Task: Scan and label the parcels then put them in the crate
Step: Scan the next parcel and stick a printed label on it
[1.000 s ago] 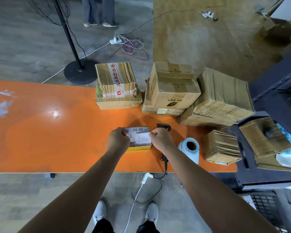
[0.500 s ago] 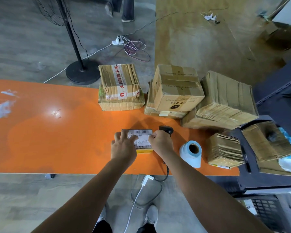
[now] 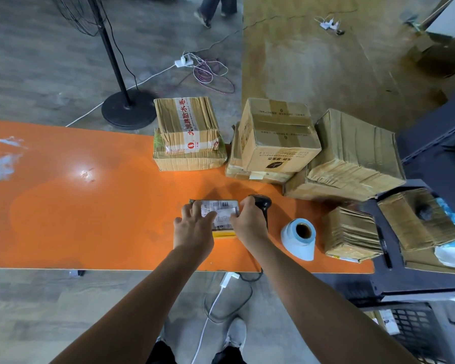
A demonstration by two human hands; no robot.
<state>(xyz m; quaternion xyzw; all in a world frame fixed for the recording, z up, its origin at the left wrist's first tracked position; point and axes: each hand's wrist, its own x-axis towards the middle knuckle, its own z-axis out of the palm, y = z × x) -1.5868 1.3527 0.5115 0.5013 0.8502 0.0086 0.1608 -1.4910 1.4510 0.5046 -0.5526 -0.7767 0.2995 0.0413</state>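
Parcel [image 3: 222, 206] lies under left hand [image 3: 195, 227], right hand [image 3: 248, 222] gripping its edge.

Parcel [image 3: 222, 215]: left side under the left hand [image 3: 195, 227], right edge under the gripping right hand [image 3: 248, 222]; label print too small to read.
Scanner [image 3: 261, 203]: mostly behind the right hand.
Crate [image 3: 415, 324], 4 o'clock: cut by the bottom edge.
Person [image 3: 212, 6], 12 o'clock: legs only.
Desk [image 3: 63, 206]: left end cut off.

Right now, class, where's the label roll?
Head view: the label roll sits right of centre on the orange table, between the right hand and a brown parcel.
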